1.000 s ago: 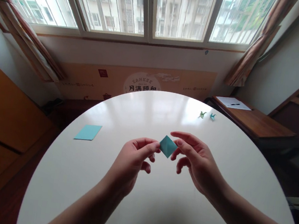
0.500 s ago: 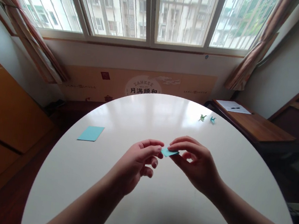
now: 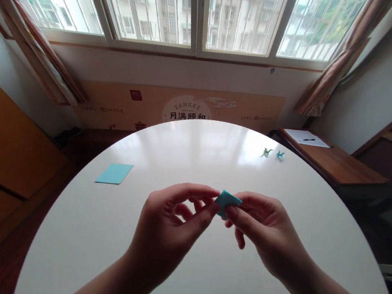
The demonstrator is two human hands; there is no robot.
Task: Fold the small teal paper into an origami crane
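A small folded piece of teal origami paper (image 3: 228, 200) is held up over the white table between both hands. My left hand (image 3: 175, 225) pinches its left corner between thumb and fingertips. On the other side, my right hand (image 3: 261, 226) grips it with the thumb on the near face and the fingers behind. Part of the paper is hidden by the fingers. A flat teal paper square (image 3: 114, 173) lies to the left on the table.
The round white table (image 3: 181, 150) fills the front. Two small folded paper cranes, a green one (image 3: 267, 152) and a blue one (image 3: 280, 155), stand near its far right edge. Beyond is a wooden desk (image 3: 354, 169) with a paper sheet (image 3: 306, 137) and a pen.
The folded paper has been turned up so that its face shows more. Both hands have rotated around it: my right thumb now lies on the near face, and my left hand has changed its pinch.
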